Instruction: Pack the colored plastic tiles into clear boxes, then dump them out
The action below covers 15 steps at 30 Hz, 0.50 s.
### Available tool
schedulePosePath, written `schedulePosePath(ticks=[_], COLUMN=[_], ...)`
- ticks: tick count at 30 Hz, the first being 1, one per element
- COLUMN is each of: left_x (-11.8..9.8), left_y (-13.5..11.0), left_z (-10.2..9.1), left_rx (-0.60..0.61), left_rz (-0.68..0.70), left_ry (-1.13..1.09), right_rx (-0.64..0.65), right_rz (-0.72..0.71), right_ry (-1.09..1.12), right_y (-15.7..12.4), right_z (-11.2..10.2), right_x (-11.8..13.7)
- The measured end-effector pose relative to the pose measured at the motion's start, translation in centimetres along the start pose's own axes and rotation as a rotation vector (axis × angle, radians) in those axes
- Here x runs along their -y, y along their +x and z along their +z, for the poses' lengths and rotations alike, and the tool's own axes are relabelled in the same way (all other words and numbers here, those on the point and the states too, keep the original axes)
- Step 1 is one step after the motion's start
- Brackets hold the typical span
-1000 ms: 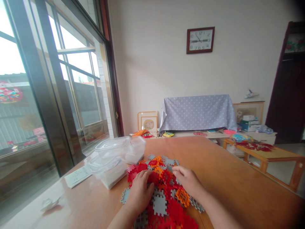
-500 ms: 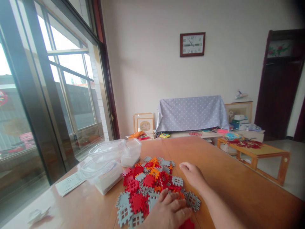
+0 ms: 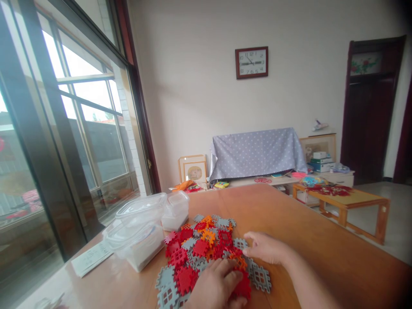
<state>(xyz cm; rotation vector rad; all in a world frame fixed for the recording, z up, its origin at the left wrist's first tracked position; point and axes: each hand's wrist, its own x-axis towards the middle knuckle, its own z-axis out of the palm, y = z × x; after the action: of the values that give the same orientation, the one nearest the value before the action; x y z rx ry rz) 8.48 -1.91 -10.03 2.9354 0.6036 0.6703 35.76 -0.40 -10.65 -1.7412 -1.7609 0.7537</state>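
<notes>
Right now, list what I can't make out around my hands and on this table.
All in the head view:
Pile of plastic pieces: those under the left hand are hidden by it.
Left hand's grip: its own back hides whether it holds a piece.
Paper: writing too small and blurred to read.
Pale scrap: blurred and cut off by the bottom edge.

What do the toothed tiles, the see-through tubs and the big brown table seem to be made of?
Toothed tiles: probably moulded plastic, fairly matt, given their even colours and repeated regular teeth.
See-through tubs: likely smooth plastic; they're translucent, with glints along the rims.
Big brown table: wood or wood-look laminate, glossy where window light reflects; I can't tell which.
</notes>
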Motion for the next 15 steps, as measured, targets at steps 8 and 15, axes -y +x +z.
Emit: schedulePosePath(ticks=[8,15], left_x=[0.7,3.8], left_y=[-0.6,-1.3], left_z=[-4.4,-4.6], left_rx=[-0.185,-0.271], left_rz=[-0.298,-0.494], left_ry=[-0.034,0.052], right_rx=[-0.037,-0.049], right_rz=[-0.009,-0.062], right_ry=[-0.049,0.058], right_y=[0.3,-0.6], right_z=[0.6,0.3], right_x=[0.5,1.6])
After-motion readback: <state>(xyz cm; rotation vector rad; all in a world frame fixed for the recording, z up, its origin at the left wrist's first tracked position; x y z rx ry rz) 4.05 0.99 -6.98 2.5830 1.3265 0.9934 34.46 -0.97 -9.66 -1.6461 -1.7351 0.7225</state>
